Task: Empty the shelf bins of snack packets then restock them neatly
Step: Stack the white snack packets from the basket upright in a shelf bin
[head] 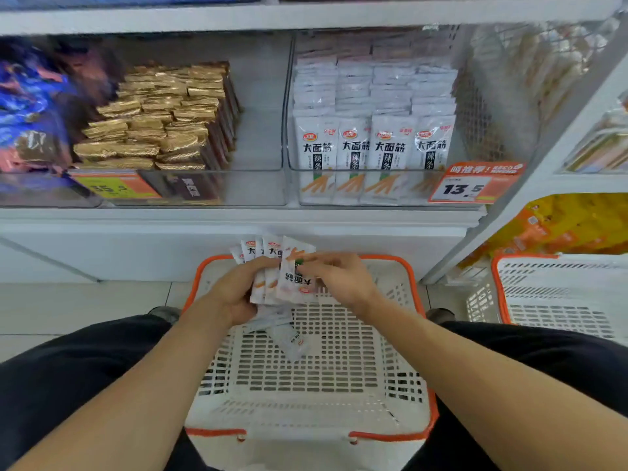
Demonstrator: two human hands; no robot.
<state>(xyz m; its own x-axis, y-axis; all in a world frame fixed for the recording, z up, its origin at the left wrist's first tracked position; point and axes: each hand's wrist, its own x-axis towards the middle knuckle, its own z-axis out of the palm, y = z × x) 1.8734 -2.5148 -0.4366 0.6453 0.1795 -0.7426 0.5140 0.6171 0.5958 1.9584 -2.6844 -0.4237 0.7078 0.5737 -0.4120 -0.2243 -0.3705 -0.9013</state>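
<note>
L hand [234, 294] grips fan of white packets [268, 270] over basket [413, 277], R hand [339, 277] pinching front pkt [294, 283], upside down

blue packets [23, 96] blurred, second basket [560, 294] cut off right

White snack packets [370, 144]: upright rows filling the right clear bin [373, 188]; a fanned bunch [272, 266] over the basket (one packet upside down); gold packets [163, 120] stacked in left bin [258, 188].

Both forearms reach forward, the left hand [234, 294] and right hand [339, 277] close together, fingers curled in grip.
</note>
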